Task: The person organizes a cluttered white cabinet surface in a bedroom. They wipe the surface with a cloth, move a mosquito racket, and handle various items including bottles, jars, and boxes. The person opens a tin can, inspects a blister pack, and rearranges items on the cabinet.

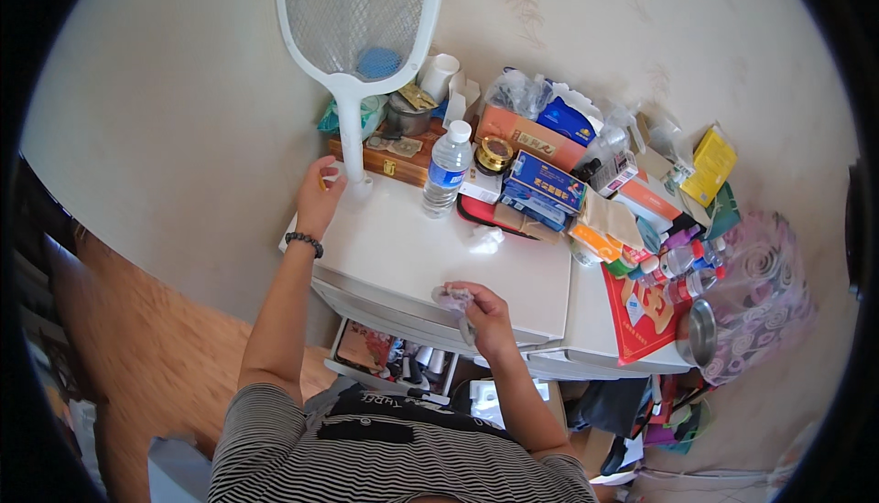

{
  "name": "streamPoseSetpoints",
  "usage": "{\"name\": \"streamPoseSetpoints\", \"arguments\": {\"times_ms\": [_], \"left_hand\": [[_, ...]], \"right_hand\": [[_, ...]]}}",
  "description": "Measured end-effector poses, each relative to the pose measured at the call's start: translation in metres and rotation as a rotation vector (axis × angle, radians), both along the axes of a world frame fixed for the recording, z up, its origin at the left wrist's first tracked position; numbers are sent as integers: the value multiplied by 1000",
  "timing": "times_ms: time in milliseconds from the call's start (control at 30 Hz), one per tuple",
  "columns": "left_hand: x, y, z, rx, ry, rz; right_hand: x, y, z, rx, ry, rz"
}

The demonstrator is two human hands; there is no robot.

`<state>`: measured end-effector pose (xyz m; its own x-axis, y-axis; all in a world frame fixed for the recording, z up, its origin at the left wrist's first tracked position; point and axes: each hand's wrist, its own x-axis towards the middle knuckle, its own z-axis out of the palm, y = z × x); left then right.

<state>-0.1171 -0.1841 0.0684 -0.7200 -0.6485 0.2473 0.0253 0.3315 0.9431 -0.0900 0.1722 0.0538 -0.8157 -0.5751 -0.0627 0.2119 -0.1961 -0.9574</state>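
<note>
A white electric fly swatter (350,132) stands upright at the back left of the white cabinet top, its mesh head against the wall. My left hand (318,199) is beside the foot of its handle, fingers loosely curved and apart from the thumb. A small yellow band shows at those fingers; whether it is a ring I cannot tell. I see no firm hold on the handle. Over the front edge of the top, my right hand (490,315) is closed on a crumpled greyish-white wipe (452,300). A wad of white tissue (486,240) lies farther back.
A water bottle (447,170) stands near a wooden box (400,157). Cartons such as a blue box (546,181) crowd the back right. Small bottles, a metal bowl (699,331) and a patterned bag (765,292) are at the right. An open drawer (394,373) juts out below.
</note>
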Motion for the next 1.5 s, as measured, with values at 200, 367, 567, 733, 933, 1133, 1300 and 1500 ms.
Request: {"name": "streamPoseSetpoints", "arguments": {"times_ms": [200,367,567,733,933,1133,1300,1500], "left_hand": [[-34,-15,36,-207,140,-56],[-56,-19,44,-133,134,-147],[-71,-16,37,-266,302,-149],[-62,-29,10,-190,301,-144],[-57,-31,12,-204,248,-181],[-40,-53,-33,-153,-107,-234],[-44,-39,25,65,213,-354],[-52,-20,117,78,33,-361]], "right_hand": [[-27,-85,36,113,655,-25],[-74,-205,154,25,1593,-294],[-145,-268,116,490,1861,-83],[-124,-261,119,221,1952,23],[-118,-253,100,255,1904,-212],[-129,-224,29,256,1031,-222],[-147,-239,92,-180,389,-278],[-123,-262,71,128,1063,-356]]}}
